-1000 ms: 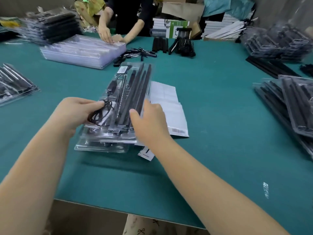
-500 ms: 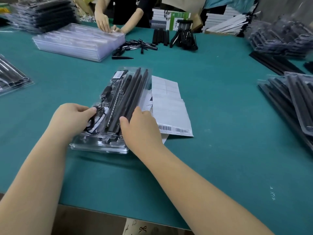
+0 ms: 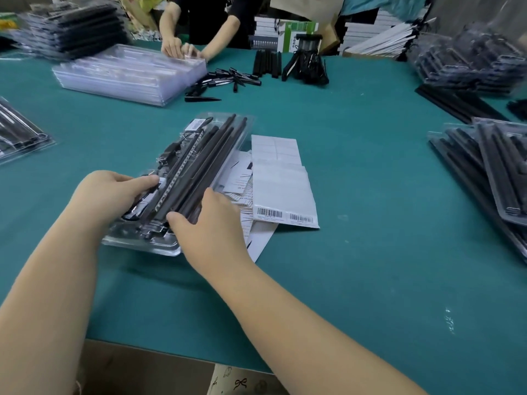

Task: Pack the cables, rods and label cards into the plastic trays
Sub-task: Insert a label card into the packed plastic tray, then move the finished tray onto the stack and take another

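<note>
A clear plastic tray (image 3: 137,244) lies in the middle of the green table, holding several long black rods (image 3: 212,155), an LED strip and a coiled black cable (image 3: 132,212). My left hand (image 3: 109,195) grips the tray's left edge, its thumb pressing down over the cable. My right hand (image 3: 212,226) holds the tray's near right side, thumb across the rods' near ends. White label cards (image 3: 282,178) with barcodes lie fanned out just right of the tray, partly under it.
Another person's hands (image 3: 178,48) rest on a stack of empty clear trays (image 3: 128,72) at the far side. Loose black parts (image 3: 228,81) lie beside it. Packed trays are piled at right (image 3: 490,166), left (image 3: 20,135) and far left (image 3: 74,27).
My right hand has slid left onto the rods' near ends, uncovering more label cards. My left hand stays on the cable side of the tray.
</note>
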Available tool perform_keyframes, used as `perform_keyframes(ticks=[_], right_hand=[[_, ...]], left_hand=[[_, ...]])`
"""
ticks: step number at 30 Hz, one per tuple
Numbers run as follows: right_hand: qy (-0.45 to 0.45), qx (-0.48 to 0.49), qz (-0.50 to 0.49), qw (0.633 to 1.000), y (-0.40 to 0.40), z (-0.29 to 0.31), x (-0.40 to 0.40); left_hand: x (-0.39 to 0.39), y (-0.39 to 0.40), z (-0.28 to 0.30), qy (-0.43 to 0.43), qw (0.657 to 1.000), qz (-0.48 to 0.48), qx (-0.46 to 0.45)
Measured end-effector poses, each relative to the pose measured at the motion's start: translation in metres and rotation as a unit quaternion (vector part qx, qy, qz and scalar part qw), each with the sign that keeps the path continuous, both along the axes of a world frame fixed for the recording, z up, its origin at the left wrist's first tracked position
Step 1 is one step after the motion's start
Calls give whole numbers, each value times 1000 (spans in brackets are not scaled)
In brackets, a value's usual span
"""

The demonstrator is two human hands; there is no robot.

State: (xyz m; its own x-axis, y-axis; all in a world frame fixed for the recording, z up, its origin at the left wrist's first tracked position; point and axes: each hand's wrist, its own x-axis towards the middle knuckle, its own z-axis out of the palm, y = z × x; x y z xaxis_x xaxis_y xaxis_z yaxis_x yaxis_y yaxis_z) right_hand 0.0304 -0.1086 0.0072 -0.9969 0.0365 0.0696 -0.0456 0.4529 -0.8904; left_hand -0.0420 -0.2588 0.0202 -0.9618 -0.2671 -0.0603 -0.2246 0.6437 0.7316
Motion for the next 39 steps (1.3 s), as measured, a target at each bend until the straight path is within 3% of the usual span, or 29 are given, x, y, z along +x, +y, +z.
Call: perform_keyframes(ticks=[4, 18, 24, 26, 28, 31, 34, 37, 39], right_hand=[[-13, 10, 18, 1000, -7, -6, -9], [-1, 124, 56, 991, -8, 1, -5], [16, 143, 92, 985, 16, 26, 14], [26, 152, 86, 984, 36, 31, 19], [23, 166, 72, 983, 61, 28, 22], [10, 168, 13, 986, 105, 19, 28], [-7, 112, -87, 990, 151, 14, 37], [-37, -81, -184, 979, 198, 13, 49], [-74, -291, -232, 925, 229, 11, 56]], left_hand=[[-2, -7, 3, -3, 998, 6, -61], [-4, -16, 1, -26, 995, 24, -91], [-6, 3, 6, -67, 964, 26, -255], [1, 21, 11, -32, 944, 50, -325], [9, 47, 18, 58, 935, 36, -349], [22, 99, 27, 160, 933, -65, -317], [39, 164, 26, 164, 941, -225, -194], [59, 230, 19, 72, 936, -343, -21], [64, 270, 17, 31, 925, -374, 56]])
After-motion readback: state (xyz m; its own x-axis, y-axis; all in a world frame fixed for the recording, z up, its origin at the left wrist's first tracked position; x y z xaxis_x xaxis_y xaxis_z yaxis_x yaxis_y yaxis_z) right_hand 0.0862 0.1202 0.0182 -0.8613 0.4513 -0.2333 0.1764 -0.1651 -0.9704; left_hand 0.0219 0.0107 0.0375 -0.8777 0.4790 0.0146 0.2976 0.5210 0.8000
